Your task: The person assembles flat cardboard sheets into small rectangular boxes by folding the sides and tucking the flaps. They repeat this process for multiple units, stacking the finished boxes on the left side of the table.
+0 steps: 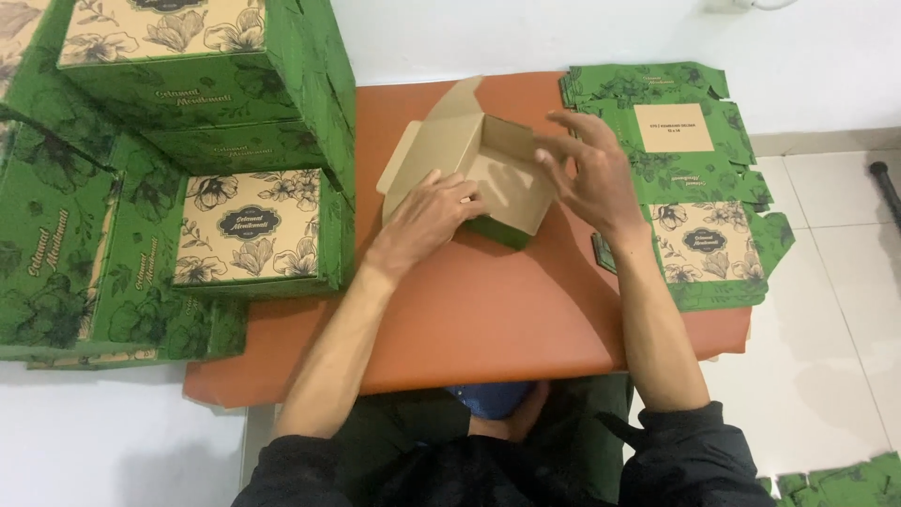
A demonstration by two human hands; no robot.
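The half-folded box (pixel 488 174) is matt brown cardboard inside, printed green outside, on a smooth orange-brown tabletop (pixel 488 310).

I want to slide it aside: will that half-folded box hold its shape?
Probably light: the box is thin cardboard and empty. Likely floppy, since its flaps stand loose. The left hand pressing its wall suggests it shifts easily on the smooth table.

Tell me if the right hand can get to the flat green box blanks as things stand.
Probably yes: the right hand hovers over the half-folded box, and the flat blanks lie uncovered just beside it.
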